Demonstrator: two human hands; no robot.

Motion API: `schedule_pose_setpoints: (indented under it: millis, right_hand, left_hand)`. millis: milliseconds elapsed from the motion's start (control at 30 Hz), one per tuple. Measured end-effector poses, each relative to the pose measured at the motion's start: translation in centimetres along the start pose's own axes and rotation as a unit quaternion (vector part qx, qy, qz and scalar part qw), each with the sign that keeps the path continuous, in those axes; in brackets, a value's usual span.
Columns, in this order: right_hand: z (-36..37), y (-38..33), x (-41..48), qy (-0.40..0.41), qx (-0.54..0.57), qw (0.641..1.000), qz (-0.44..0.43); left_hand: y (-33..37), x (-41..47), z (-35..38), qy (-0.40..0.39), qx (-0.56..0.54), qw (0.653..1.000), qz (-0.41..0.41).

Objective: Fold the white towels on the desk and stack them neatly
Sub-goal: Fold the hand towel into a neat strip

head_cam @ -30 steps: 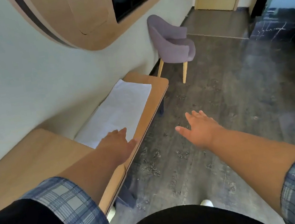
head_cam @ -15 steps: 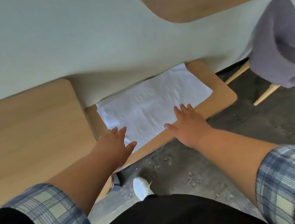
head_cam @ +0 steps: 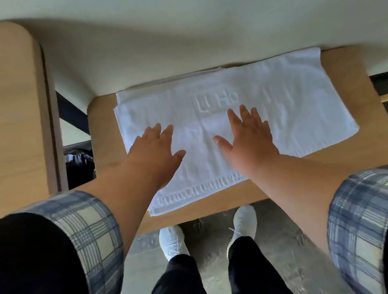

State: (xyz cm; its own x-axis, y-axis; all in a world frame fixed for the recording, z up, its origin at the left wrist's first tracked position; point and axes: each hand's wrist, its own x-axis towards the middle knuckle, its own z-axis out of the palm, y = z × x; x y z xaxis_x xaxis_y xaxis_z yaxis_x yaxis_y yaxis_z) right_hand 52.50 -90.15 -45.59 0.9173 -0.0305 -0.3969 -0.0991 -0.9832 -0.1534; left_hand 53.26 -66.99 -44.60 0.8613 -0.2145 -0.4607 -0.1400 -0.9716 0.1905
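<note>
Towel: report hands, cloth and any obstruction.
Both open: left hand and right hand flat on the white towel. Towel lies spread on the low desk, a second layer showing at its far edge. Nothing else on it.

The white towel [head_cam: 298, 116] carries raised letters [head_cam: 217, 101] woven into its pile, reading roughly "U Ho". Whatever follows them is too faint to read.

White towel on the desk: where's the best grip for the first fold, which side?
Probably the two near corners of the white towel, along the banded hem, approached from the front. It lies flat with its far edge against the wall. Left hand and right hand lie flat mid-towel.
</note>
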Motion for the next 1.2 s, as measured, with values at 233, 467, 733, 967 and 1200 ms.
schedule_pose_setpoints:
  millis: [233,467,733,967,1200]
  right_hand:
    - [8.8,-0.6,13.9,0.028,0.023,0.999,-0.003]
    - [15.3,-0.8,16.3,0.073,-0.011,0.997,0.031]
    - [15.6,-0.8,16.3,0.115,0.005,0.993,0.026]
    - [14.7,-0.7,15.9,0.089,0.058,0.994,0.025]
    - [6.9,5.0,17.9,0.195,0.24,0.951,-0.004]
  left_hand:
    - [-2.9,12.5,6.4,0.051,-0.009,0.998,-0.036]
    - [-4.9,19.9,8.7,0.053,0.038,0.998,-0.015]
    - [-4.7,23.5,6.5,0.151,-0.008,0.986,-0.064]
    - [-1.9,19.3,4.7,0.177,-0.017,0.984,0.023]
    - [2.1,13.9,5.9,0.231,-0.111,0.964,-0.079]
